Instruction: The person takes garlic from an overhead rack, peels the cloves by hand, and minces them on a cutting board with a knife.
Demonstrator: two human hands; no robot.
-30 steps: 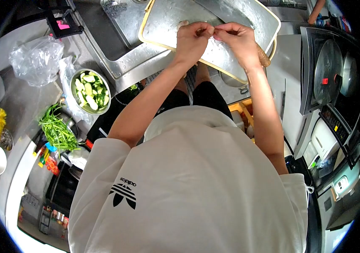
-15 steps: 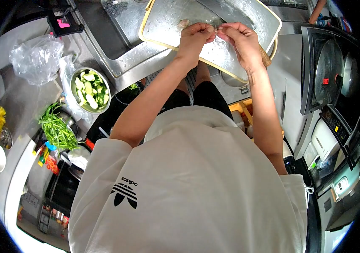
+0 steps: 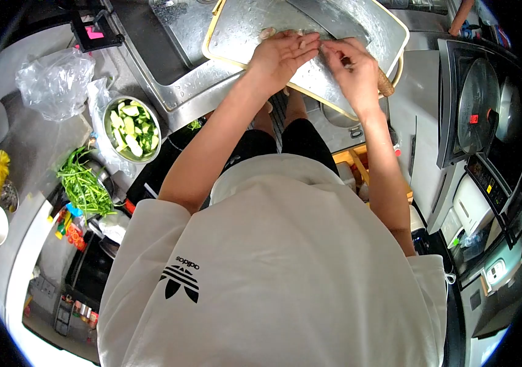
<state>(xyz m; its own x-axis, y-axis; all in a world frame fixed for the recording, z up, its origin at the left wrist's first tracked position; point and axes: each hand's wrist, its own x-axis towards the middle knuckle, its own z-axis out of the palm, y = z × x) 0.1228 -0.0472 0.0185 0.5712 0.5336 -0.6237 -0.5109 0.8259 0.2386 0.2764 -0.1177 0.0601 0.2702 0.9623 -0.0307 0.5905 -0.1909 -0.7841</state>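
- Nearest, over the basin (image 3: pixel 236 43), the left hand (image 3: pixel 276 58) turns its palm up, fingers extended and close together; what looks like a small pale bit (image 3: pixel 302 44) rests on them.
- Beside it, over the basin's right half, the right hand (image 3: pixel 357 64) curls inward, thumb and forefinger near each other; whether they pinch anything, I cannot tell.
- Inside the basin, just beyond the left hand, lies a pale piece (image 3: pixel 267 32), out of both hands' grasp, so the handling looks unfinished.
- Left of the basin, a metal bowl (image 3: pixel 158 145) holds green chunks (image 3: pixel 129 126), already cut.
- Farther left of the basin, loose leafy greens (image 3: pixel 85 191) lie heaped over a metal vessel, apparently set aside; a clear plastic bag (image 3: pixel 56 82) sits on the worktop (image 3: pixel 47 137), its contents unclear.
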